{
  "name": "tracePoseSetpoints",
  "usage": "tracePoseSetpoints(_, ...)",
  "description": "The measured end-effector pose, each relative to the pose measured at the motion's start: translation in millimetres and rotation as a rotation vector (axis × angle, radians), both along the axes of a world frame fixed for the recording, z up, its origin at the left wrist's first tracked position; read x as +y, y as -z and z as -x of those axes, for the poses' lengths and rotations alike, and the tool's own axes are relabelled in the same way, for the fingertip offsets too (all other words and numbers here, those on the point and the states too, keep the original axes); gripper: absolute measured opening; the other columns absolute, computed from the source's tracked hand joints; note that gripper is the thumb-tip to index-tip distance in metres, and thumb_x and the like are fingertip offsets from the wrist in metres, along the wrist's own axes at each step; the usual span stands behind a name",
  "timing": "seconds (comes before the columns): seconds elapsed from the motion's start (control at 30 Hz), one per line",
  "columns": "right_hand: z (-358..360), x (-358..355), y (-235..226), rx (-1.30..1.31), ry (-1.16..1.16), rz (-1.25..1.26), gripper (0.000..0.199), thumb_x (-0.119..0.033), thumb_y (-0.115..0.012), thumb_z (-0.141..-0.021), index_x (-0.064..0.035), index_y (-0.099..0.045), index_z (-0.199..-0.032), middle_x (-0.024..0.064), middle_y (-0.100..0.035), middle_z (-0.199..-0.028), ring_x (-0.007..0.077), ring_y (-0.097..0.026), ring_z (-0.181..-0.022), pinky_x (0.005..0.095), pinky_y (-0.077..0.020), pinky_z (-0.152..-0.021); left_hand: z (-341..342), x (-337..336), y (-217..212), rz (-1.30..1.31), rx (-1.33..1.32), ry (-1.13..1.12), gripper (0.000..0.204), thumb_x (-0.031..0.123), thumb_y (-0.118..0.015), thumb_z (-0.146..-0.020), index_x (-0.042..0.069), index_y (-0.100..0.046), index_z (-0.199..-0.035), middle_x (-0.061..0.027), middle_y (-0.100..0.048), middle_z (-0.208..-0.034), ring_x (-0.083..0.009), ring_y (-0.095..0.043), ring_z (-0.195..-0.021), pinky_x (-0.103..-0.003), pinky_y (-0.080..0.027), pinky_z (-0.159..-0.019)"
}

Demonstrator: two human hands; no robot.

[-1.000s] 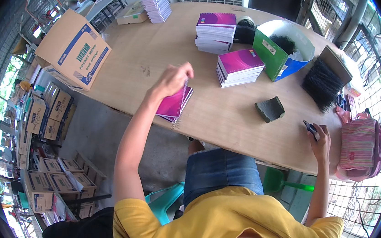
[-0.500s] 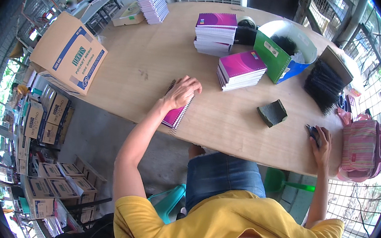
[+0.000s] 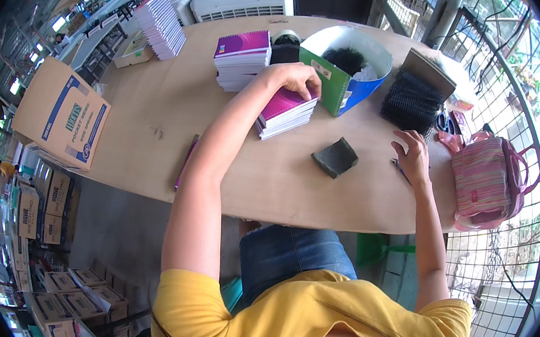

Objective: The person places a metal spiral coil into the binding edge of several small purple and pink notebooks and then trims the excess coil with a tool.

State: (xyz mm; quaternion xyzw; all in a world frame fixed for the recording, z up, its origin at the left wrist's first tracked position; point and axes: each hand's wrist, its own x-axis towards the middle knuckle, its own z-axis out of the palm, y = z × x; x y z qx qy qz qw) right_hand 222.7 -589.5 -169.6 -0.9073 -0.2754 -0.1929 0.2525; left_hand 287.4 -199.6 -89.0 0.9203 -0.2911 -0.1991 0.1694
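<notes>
Beneath and just beside the right hand (image 3: 416,157), whose fingers are spread and loosely bent with nothing visible between them, a small dark metal hand tool (image 3: 400,170) lies on the pale, wood-grained counter (image 3: 273,197), perhaps so placed to stay within reach. Right of those fingers sits a pink striped fabric bag (image 3: 482,177), soft-sided and rounded; to their left rests a dark green, dull, angular block (image 3: 335,159). Well left of them, a thin purple notebook (image 3: 186,162) shows only as a strip beside the left forearm (image 3: 219,144). Farther off, the left hand (image 3: 292,76) lies over a stack of purple-covered, white-paged notebooks (image 3: 284,110); its fingers bend down at the top cover's right side, probably because the edge gives purchase, though I cannot tell whether they pinch it. Just right of these fingers stands a smooth green-and-blue open-topped container (image 3: 334,91), its high wall likely keeping the wiry black tangle (image 3: 344,60) together. Beyond them, left, rises a second purple-topped notebook stack (image 3: 244,64), seemingly piled flat for steadiness.
</notes>
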Motion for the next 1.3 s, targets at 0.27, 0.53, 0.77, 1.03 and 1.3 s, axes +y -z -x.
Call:
tracePoseSetpoints(0.27, -69.4, -3.5, 33.3, -0.104, 0.213, 0.209, 0.03, -0.009, -0.076, -0.076, -0.0074, -0.067, -0.105, 0.0081, -0.055, -0.112, 0.0302, -0.055, -0.108, 0.0469, -0.051, -0.079, -10.4, 6.2, 0.9, 0.108, -0.027, -0.06, 0.03, 0.01, -0.079, -0.073, 0.009, -0.072, -0.103, -0.0067, -0.075, -0.105, -0.0235, -0.069, -0.103, -0.037, -0.052, -0.092)
tracePoseSetpoints(0.53, -71.8, -10.3, 44.9, -0.326, 0.116, 0.177, 0.023, -0.007, -0.069, -0.083, -0.0071, -0.061, -0.104, 0.012, -0.057, -0.109, 0.0309, -0.057, -0.104, 0.0458, -0.0487, -0.078, 94.3, 11.2, -99.4, 0.359, -0.507, -0.413, 0.018, 0.005, -0.074, -0.081, 0.002, -0.062, -0.094, -0.0067, -0.072, -0.099, -0.0207, -0.068, -0.098, -0.035, -0.053, -0.091)
tracePoseSetpoints(0.77, -25.3, -12.4, -12.8, -0.061, -0.086, 0.015, 0.018, -0.001, -0.063, -0.089, -0.0042, -0.064, -0.107, 0.0162, -0.063, -0.09, 0.0378, -0.064, -0.08, 0.0444, -0.0518, -0.068, 260.0, -70.3, 36.5, 1.159, -0.838, -0.887, 0.019, -0.007, -0.063, -0.093, -0.001, -0.051, -0.105, -0.0133, -0.067, -0.1, -0.0159, -0.067, -0.093, -0.027, -0.055, -0.082)
tracePoseSetpoints(1.03, 82.6, 34.4, -17.6, 0.49, -0.47, -0.317, 0.034, 0.005, -0.067, -0.086, -0.0096, -0.074, -0.116, 0.0134, -0.068, -0.083, 0.0201, -0.065, -0.071, 0.0304, -0.052, -0.066, 287.8, -118.1, 125.4, 0.858, -0.753, -0.992, 0.015, 0.006, -0.067, -0.093, 0.004, -0.067, -0.108, -0.0128, -0.058, -0.106, -0.0263, -0.058, -0.098, -0.037, -0.049, -0.084)
tracePoseSetpoints(1.3, 98.6, 53.1, -10.3, 0.479, -0.479, -0.357, 0.023, 0.001, -0.072, -0.084, -0.0106, -0.077, -0.103, 0.0091, -0.071, -0.085, 0.024, -0.064, -0.08, 0.0352, -0.053, -0.072, 283.8, -119.9, 138.7, 0.861, -0.865, -0.954, 0.022, 0.015, -0.077, -0.086, 0.006, -0.067, -0.103, -0.0106, -0.056, -0.101, -0.0265, -0.055, -0.096, -0.038, -0.049, -0.078)
